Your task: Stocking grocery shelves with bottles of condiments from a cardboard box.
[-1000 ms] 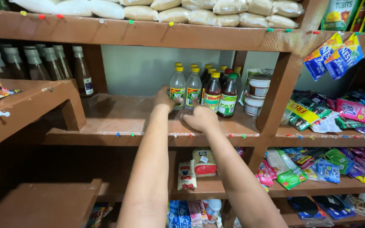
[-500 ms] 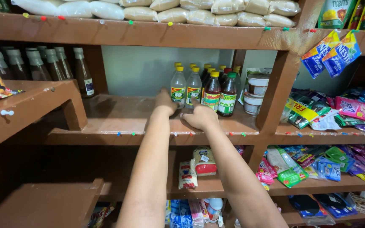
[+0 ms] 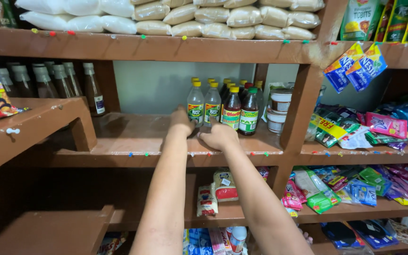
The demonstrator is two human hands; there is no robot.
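1. Reaching across the brown wooden shelf [image 3: 119, 141], both arms stretch to a cluster of bottles at its back

2. The left hand [image 3: 181, 122] lies at the foot of a clear bottle with a yellow cap [image 3: 195, 103]; whether its fingers wrap the bottle I cannot tell

3. The right hand [image 3: 219, 136] lies knuckles-up just in front of a second clear bottle [image 3: 212, 102] and a dark bottle with a yellow cap [image 3: 232, 107], apparently clamped on nothing

4. A dark green-capped bottle [image 3: 249, 111] and white tubs [image 3: 279, 101] stand close beside

5. Risk: the bottles stand tightly packed, so a nudge to one could likely topple its neighbours or push them off the shelf edge
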